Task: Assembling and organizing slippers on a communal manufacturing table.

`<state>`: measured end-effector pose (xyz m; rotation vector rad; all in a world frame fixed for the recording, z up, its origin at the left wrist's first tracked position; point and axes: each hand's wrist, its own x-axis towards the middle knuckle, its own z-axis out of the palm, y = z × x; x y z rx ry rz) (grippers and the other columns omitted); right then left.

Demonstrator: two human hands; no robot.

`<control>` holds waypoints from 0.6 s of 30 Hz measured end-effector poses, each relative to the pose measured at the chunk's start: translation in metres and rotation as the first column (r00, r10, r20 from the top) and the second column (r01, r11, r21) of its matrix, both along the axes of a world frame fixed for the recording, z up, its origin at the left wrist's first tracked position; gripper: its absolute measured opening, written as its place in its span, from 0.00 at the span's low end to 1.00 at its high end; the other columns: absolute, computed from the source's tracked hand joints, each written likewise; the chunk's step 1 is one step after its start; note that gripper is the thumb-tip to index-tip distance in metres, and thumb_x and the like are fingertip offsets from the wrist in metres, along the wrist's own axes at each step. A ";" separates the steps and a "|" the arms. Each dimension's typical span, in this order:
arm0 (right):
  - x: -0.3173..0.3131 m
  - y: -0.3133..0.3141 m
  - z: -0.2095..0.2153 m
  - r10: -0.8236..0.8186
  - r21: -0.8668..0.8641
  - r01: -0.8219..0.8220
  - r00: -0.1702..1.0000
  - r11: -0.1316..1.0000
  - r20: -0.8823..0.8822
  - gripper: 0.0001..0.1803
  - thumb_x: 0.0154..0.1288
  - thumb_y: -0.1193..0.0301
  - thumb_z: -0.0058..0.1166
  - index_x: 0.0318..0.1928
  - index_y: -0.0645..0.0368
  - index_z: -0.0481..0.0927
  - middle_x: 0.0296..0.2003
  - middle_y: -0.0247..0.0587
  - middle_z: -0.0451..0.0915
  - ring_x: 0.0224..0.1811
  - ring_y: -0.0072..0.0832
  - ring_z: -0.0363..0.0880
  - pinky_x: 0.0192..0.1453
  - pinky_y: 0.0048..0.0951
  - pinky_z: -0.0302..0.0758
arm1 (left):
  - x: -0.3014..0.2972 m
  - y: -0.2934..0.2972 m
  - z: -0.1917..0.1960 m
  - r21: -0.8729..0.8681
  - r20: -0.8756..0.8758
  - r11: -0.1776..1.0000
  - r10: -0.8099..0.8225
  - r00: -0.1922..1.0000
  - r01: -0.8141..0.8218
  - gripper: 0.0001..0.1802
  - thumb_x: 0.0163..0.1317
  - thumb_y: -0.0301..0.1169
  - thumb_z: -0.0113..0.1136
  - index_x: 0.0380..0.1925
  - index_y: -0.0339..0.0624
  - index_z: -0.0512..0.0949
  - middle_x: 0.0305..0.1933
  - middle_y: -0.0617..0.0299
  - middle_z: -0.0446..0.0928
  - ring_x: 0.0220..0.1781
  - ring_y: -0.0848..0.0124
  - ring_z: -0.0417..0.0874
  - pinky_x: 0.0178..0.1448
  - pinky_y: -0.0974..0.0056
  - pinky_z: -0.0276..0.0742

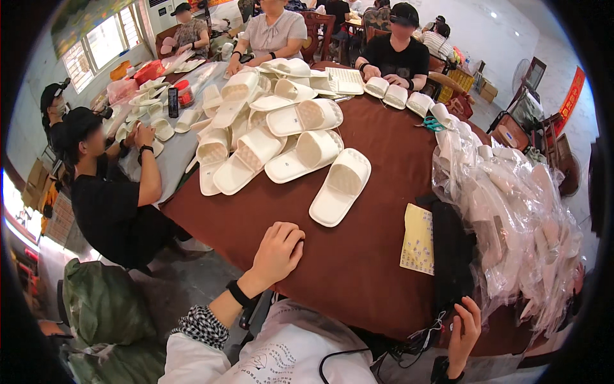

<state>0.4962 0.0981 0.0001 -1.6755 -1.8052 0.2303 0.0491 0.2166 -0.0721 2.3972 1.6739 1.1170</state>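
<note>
My left hand (278, 248) rests knuckles-down on the near edge of a brown-covered table (358, 256), fingers curled, holding nothing. A single cream slipper (341, 187) lies just beyond it. My right hand (465, 334) is at the table's near right edge, fingers closed on a black bundle (451, 256) with dangling cords. A yellow paper packet (418, 239) lies beside that bundle. A heap of cream slippers (268, 128) covers the table's far left part.
A pile of clear plastic bags (511, 211) fills the right side. Several people sit around the table: one in black at left (105, 198), two at the far side handling slippers. A green sack (102, 301) sits on the floor at lower left.
</note>
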 end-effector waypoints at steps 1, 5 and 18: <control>-0.001 0.001 -0.001 -0.003 0.008 0.003 1.000 1.000 0.008 0.12 0.68 0.80 0.53 0.49 0.67 0.84 0.59 0.49 0.80 0.64 0.44 0.78 0.71 0.38 0.70 | 0.000 -0.001 0.000 0.000 -0.002 1.000 0.002 1.000 -0.002 0.10 0.58 0.23 0.64 0.41 0.40 0.78 0.46 0.58 0.76 0.50 0.58 0.77 0.55 0.55 0.75; -0.002 0.003 -0.004 0.003 0.021 -0.004 1.000 1.000 0.026 0.12 0.69 0.81 0.51 0.49 0.67 0.84 0.59 0.49 0.80 0.65 0.45 0.77 0.71 0.39 0.70 | 0.002 -0.001 0.000 0.003 0.001 1.000 0.002 1.000 -0.002 0.10 0.58 0.23 0.64 0.40 0.40 0.78 0.46 0.57 0.76 0.50 0.57 0.77 0.55 0.55 0.75; -0.005 0.028 -0.009 0.051 0.061 -0.057 0.994 0.997 0.098 0.12 0.70 0.83 0.50 0.50 0.69 0.84 0.55 0.51 0.81 0.60 0.44 0.80 0.66 0.40 0.74 | -0.002 0.002 -0.003 0.009 0.023 1.000 -0.016 1.000 0.016 0.07 0.58 0.18 0.62 0.37 0.38 0.78 0.42 0.54 0.79 0.48 0.53 0.80 0.53 0.53 0.77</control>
